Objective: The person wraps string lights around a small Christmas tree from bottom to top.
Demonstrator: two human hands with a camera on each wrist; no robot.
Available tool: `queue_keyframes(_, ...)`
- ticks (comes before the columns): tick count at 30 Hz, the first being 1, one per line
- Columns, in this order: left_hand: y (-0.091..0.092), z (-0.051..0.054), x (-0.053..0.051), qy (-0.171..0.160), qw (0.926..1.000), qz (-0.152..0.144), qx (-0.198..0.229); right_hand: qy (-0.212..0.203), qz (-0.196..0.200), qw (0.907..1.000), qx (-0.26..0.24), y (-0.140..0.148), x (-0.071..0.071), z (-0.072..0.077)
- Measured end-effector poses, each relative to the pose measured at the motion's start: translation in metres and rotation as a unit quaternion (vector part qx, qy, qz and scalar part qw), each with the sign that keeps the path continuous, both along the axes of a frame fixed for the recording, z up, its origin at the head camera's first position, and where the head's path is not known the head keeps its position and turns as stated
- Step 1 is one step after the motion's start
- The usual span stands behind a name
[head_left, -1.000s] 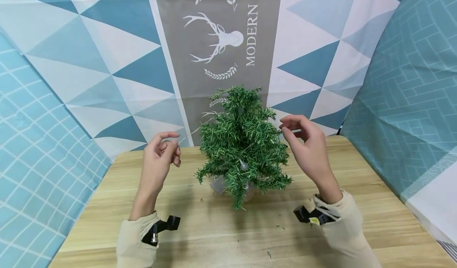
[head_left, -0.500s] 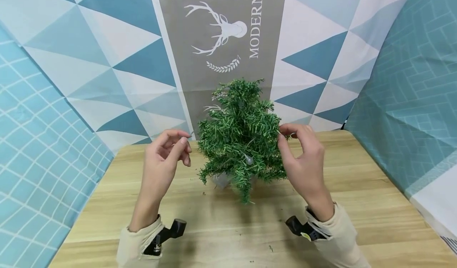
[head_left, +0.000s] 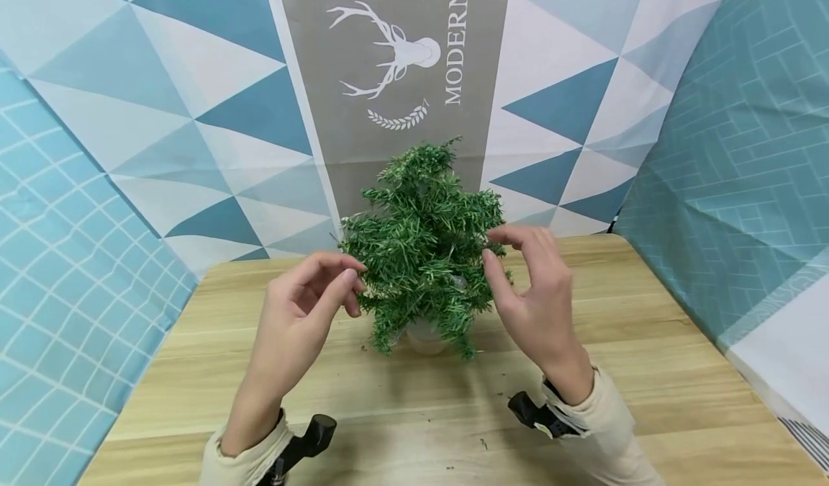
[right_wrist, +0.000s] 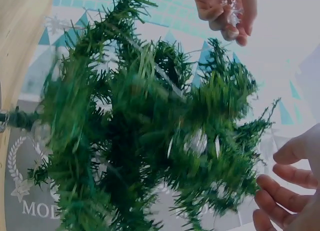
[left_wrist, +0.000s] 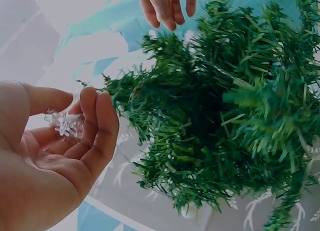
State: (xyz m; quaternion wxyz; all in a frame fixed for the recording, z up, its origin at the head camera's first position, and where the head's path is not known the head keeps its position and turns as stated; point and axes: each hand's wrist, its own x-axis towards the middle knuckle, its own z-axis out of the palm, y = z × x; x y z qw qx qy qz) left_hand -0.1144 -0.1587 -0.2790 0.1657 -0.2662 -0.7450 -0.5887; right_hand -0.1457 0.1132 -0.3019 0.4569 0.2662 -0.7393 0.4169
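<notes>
A small artificial Christmas tree stands on the wooden table, with a pale base partly hidden under its branches. At its left side, my left hand has curled fingers round a clear snowflake ornament, which the right wrist view also shows. A thin clear wire runs through the branches. My right hand is at the tree's right side, thumb and fingers apart and nothing seen between them; its fingertips are close to the branches, and contact is unclear. A round clear ornament hangs among the needles.
The wooden table has small green bits scattered on it. Behind stands a patterned cloth backdrop, with blue cloth walls at both sides. Another clear snowflake ornament hangs at the tree's edge.
My left hand has moved right, up to the tree. The right hand has shifted left and its finger gap has widened. The tree has turned somewhat, its front branches now lying differently.
</notes>
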Motion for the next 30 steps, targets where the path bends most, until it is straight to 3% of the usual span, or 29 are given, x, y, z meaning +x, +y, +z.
queue_keyframes(6,0.001,0.004,0.012,0.041,0.9987,-0.004,-0.031,-0.009,0.042,0.9982,0.041,-0.008,0.004,-0.002)
queue_keyframes(10,-0.002,0.008,0.014,0.091,0.9947,0.006,0.048,0.000,0.055,0.9972,0.051,-0.014,0.008,-0.002)
queue_keyframes(12,-0.004,0.010,0.012,0.114,0.9861,0.029,0.117,0.014,0.062,0.9967,0.050,-0.017,0.010,-0.001)
queue_keyframes(15,-0.008,0.015,0.008,0.131,0.9622,0.070,0.229,0.036,0.074,0.9952,0.052,-0.022,0.014,0.001)
queue_keyframes(17,-0.009,0.017,0.008,0.137,0.9471,0.076,0.280,0.045,0.084,0.9940,0.053,-0.025,0.016,0.002)
queue_keyframes(18,-0.010,0.018,0.009,0.137,0.9445,0.071,0.290,0.047,0.089,0.9935,0.054,-0.026,0.018,0.002)
queue_keyframes(20,-0.007,0.018,0.013,0.140,0.9501,0.052,0.274,0.049,0.096,0.9926,0.056,-0.028,0.020,0.002)
queue_keyframes(21,-0.005,0.017,0.016,0.143,0.9578,0.044,0.245,0.050,0.099,0.9923,0.056,-0.029,0.020,0.002)
queue_keyframes(23,0.004,0.016,0.023,0.154,0.9730,0.029,0.170,0.054,0.104,0.9913,0.059,-0.031,0.023,0.003)
queue_keyframes(25,0.014,0.015,0.029,0.176,0.9810,0.020,0.079,0.062,0.112,0.9897,0.064,-0.032,0.025,0.003)
queue_keyframes(27,0.024,0.013,0.034,0.199,0.9798,0.015,-0.006,0.073,0.121,0.9871,0.075,-0.034,0.027,0.005)
queue_keyframes(30,0.037,0.009,0.039,0.214,0.9698,0.025,-0.115,0.089,0.135,0.9819,0.098,-0.036,0.031,0.004)
